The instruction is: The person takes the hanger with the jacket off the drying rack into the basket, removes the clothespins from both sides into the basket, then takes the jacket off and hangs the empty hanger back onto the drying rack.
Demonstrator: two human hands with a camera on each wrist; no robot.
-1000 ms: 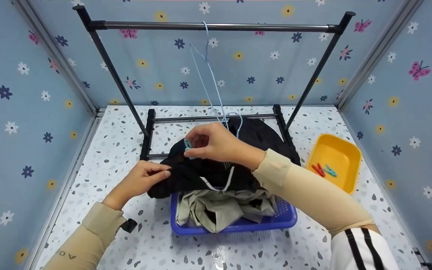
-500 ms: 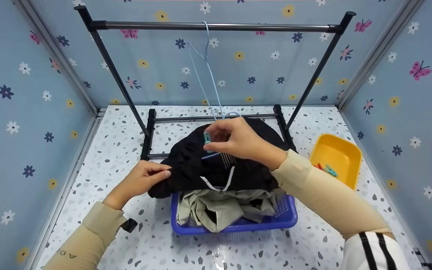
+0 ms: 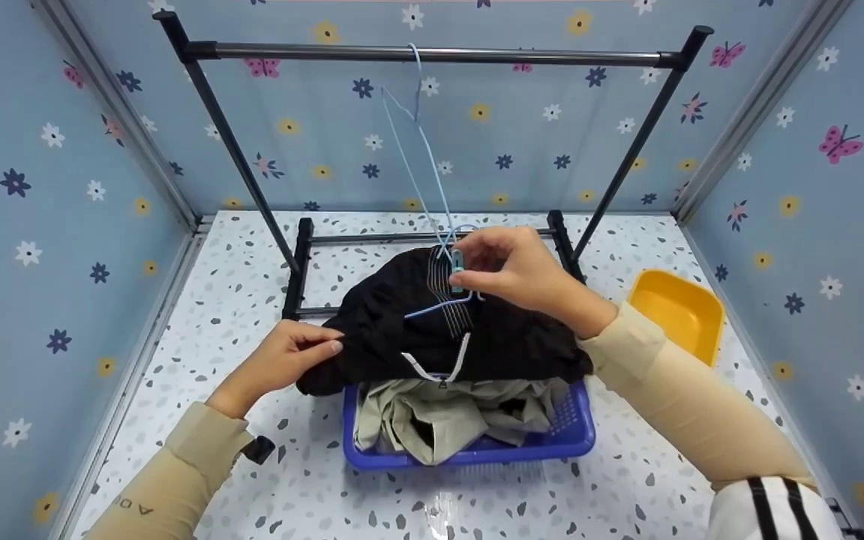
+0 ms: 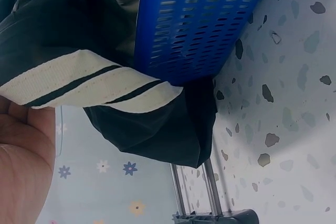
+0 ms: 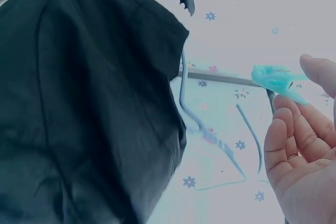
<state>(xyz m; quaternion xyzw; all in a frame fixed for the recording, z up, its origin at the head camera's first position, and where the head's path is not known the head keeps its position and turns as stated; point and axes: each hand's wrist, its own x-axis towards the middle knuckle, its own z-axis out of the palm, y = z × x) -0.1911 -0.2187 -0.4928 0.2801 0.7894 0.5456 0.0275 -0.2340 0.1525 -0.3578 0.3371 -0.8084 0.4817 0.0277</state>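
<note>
Black jacket (image 3: 379, 337) covers far side of blue basket (image 3: 469, 457), light-blue hanger (image 3: 438, 306) showing above cloth. Left hand (image 3: 288, 358) pinches jacket's edge; right hand (image 3: 518, 266) pinches teal clothes peg (image 3: 457, 271), apart from cloth. Probably clipping step: best hold edge gently taut, smooth folds first, bring peg square to cloth and hanger, release only after full bite.

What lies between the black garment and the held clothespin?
In the right wrist view, blue hanger wire and the rack's bar show between the black garment and the clothespin.
</note>
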